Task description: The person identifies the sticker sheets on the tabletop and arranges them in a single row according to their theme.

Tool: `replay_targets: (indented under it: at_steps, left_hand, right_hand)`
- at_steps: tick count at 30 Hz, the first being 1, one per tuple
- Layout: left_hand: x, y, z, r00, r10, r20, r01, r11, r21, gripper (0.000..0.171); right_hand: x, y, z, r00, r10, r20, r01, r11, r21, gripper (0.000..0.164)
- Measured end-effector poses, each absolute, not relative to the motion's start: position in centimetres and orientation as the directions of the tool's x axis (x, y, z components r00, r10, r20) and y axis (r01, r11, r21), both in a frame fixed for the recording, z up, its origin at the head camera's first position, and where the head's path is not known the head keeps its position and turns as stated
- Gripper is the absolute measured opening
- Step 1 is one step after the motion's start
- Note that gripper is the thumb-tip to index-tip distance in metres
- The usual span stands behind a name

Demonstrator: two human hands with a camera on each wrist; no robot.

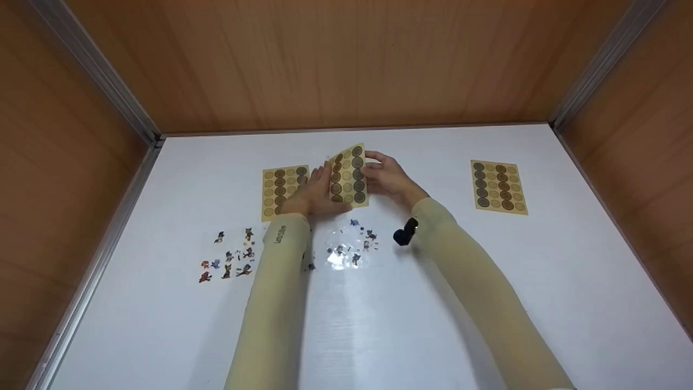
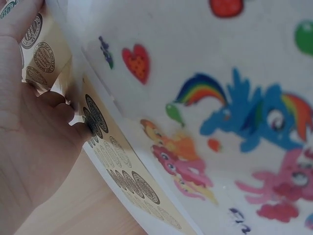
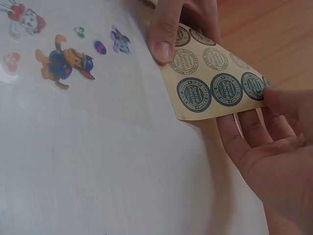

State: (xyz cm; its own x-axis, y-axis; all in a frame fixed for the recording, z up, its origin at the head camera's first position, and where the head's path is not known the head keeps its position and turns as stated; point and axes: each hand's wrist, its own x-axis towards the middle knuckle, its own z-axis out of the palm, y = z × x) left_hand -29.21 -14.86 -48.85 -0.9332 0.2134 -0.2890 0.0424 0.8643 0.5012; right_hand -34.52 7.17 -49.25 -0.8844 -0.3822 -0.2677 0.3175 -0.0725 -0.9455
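Yellowish sheet (image 1: 347,176): tilted up at the counter's (image 1: 162,325) 12 o'clock.
Right hand (image 1: 392,177): pinches its 3 o'clock edge, probably to hold it raised.
Left hand (image 1: 312,196): spread, thumb resting at its 6 o'clock edge, probably for steadying it.

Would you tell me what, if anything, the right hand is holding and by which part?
The right hand pinches the raised sticker sheet by its right edge.
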Motion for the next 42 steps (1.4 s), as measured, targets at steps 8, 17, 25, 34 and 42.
replay_targets:
  at_steps: [8,17,25,34,42]
  left_hand:
    - [-29.6,-15.0,-49.0,-0.933,0.193,-0.303,0.017,0.866,0.500,0.131]
    - [-29.7,-15.0,-49.1,-0.942,0.191,-0.274,0.027,0.862,0.506,0.135]
    - [-29.5,-14.8,-49.0,-0.951,0.206,-0.232,0.018,0.783,0.622,0.136]
    - [-29.7,-14.3,-47.8,-0.970,0.234,-0.072,0.039,0.439,0.897,0.131]
    - [-28.9,-14.1,-46.5,-0.984,0.177,0.010,0.065,0.309,0.949,0.108]
  right_hand:
    - [-34.6,7.0,-49.1,-0.885,-0.381,-0.269,0.324,-0.088,-0.942,0.045]
    - [-34.6,6.9,-49.1,-0.894,-0.372,-0.249,0.300,-0.083,-0.950,0.047]
    - [-34.5,7.1,-48.6,-0.897,-0.370,-0.241,0.284,-0.064,-0.957,0.046]
    - [-34.4,8.6,-46.8,-0.920,-0.344,-0.187,0.214,-0.044,-0.976,0.046]
    - [-33.6,10.6,-44.8,-0.905,-0.372,-0.205,0.270,-0.131,-0.954,0.045]
